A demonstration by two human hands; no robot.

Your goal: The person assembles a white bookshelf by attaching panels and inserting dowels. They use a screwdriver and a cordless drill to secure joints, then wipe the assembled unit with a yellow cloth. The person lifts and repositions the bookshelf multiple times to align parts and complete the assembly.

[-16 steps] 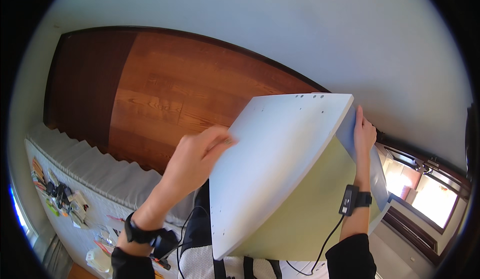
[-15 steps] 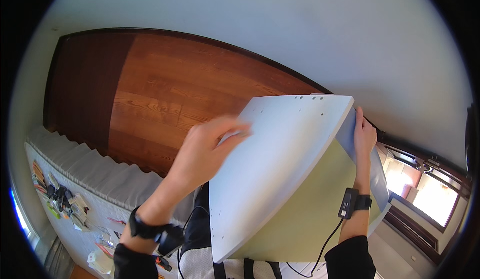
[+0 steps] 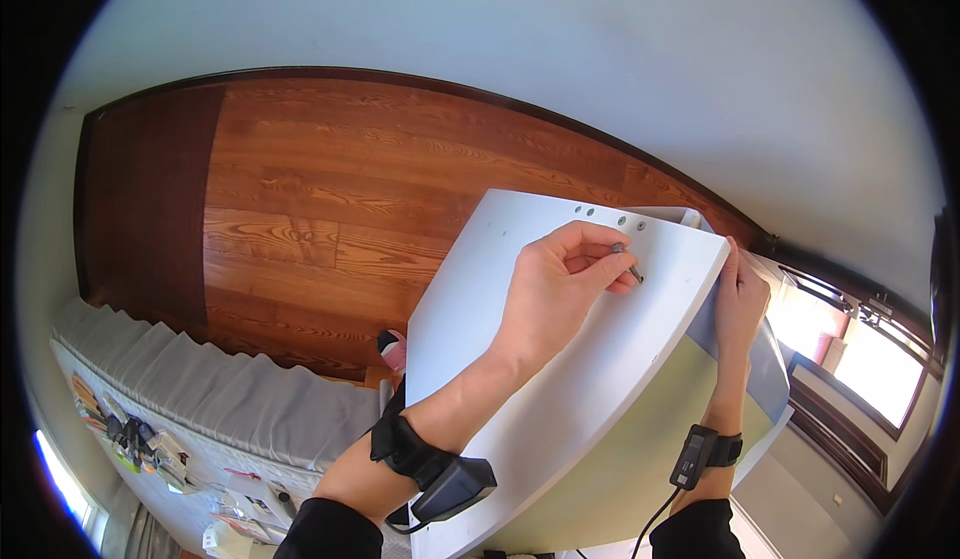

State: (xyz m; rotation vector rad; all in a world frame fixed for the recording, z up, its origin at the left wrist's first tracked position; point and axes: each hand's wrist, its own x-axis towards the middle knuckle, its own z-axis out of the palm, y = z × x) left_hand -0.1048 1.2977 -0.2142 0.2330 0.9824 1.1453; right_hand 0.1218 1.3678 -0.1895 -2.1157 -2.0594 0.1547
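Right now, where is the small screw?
In the head view, right of centre: the small screw is pinched in the left hand fingertips, over the white panel near its top edge, just below the row of holes.

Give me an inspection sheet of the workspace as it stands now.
Surface: wooden floor below, white wall above.
Job's things: white panel held tilted, holes along its top edge; small screw at the panel face.
Clutter: small items by the grey cover at lower left.
Hands: left hand pinches the screw; right hand grips the panel's right edge.
Cables: a cable hangs from the right wrist device; a black device is strapped on the left wrist.
Surroundings: window at right.
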